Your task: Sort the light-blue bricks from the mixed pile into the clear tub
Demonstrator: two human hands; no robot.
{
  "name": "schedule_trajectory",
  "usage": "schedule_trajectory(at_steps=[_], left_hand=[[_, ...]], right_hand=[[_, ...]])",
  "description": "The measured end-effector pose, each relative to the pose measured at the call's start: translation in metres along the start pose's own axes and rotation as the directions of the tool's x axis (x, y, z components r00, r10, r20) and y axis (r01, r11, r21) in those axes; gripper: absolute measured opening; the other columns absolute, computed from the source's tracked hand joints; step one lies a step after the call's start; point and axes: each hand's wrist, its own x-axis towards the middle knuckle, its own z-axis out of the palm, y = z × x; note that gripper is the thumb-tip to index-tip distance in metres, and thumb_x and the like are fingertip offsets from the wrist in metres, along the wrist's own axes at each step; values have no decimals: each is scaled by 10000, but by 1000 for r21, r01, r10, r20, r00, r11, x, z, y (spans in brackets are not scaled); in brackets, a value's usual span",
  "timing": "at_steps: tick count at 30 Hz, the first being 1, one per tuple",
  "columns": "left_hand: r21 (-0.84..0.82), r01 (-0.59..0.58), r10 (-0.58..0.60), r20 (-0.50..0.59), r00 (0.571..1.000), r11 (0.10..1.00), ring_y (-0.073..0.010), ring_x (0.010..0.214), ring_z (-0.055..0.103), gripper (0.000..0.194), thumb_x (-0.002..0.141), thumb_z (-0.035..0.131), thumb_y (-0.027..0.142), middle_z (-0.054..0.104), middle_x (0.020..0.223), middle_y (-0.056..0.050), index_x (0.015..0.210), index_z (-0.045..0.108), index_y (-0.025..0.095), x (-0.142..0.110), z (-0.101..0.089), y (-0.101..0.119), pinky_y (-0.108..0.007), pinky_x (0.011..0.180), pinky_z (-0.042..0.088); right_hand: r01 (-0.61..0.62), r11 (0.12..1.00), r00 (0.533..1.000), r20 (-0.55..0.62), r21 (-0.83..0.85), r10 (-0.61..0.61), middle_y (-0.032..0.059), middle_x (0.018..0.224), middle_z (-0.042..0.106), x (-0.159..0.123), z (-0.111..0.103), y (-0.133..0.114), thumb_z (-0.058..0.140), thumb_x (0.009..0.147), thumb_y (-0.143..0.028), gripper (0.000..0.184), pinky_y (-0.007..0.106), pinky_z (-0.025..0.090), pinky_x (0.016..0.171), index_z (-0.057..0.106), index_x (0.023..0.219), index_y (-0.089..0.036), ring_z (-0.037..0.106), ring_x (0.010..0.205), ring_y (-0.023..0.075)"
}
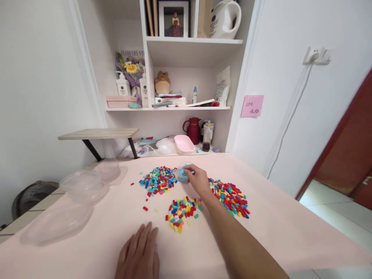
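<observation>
My right hand (198, 180) reaches forward over a small clear tub (183, 178) that holds light blue pieces. Its fingertips are pinched together above the tub's right side, and what is between them is hidden. My left hand (138, 252) lies flat on the pink tabletop (107, 240), fingers stretched out and holding nothing. Small coloured building bricks lie in three piles: a largely blue and red pile (159, 180) left of the tub, a mixed pile (181, 213) in front, and a mostly red pile (231, 195) partly behind my right wrist.
Several clear plastic containers (84, 186) stand at the left, with a clear lid-like piece (58, 224) nearer me. A small wooden shelf (100, 133) rises behind them. At the back are a pink basin (184, 144), a red jug (193, 131) and a bottle (207, 137).
</observation>
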Motion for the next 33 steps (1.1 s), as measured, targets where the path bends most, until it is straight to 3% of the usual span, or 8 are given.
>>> schedule_trajectory(at_steps=[5, 14, 20, 26, 33], left_hand=[[17, 88, -89, 58, 994, 996, -178, 1196, 598, 426, 889, 408, 136, 680, 1284, -21, 1214, 654, 256, 3, -7, 9, -379, 1031, 405], [4, 83, -83, 41, 996, 997, -183, 1193, 599, 422, 883, 403, 135, 684, 1276, -17, 1205, 650, 248, 4, -8, 8, -378, 1016, 402], [48, -84, 86, -49, 995, 995, -165, 1138, 622, 418, 850, 458, 169, 692, 1260, 7, 1225, 624, 251, 3, -3, -5, -341, 963, 400], [37, -7, 8, -20, 1000, 999, -189, 1150, 612, 404, 860, 421, 150, 692, 1257, -14, 1200, 627, 226, 5, -7, 0, -374, 959, 390], [66, -76, 80, -57, 995, 995, -177, 1127, 622, 408, 840, 450, 168, 701, 1241, -4, 1204, 621, 233, 6, -6, -5, -355, 941, 387]], right_hand=[[32, 999, 999, 22, -17, -31, 13, 993, 728, -1, 0, 1, 501, 848, -289, 324, 286, 511, 612, 675, 1117, -240, 645, 539, 131], [148, 989, 989, 10, 7, -149, 58, 1085, 649, -5, 5, -2, 499, 864, -247, 336, 324, 541, 692, 669, 1154, -230, 631, 621, 134], [188, 982, 982, -25, 33, -187, 79, 1117, 622, -7, 4, -6, 518, 859, -213, 329, 342, 547, 757, 683, 1143, -223, 647, 733, 159], [188, 982, 982, -17, 34, -187, 84, 1107, 608, -8, 5, -7, 519, 861, -206, 322, 363, 543, 774, 690, 1133, -218, 646, 747, 170], [181, 983, 984, -5, 22, -181, 72, 1076, 613, -10, 7, -10, 515, 868, -212, 305, 355, 539, 756, 695, 1115, -225, 630, 701, 155]])
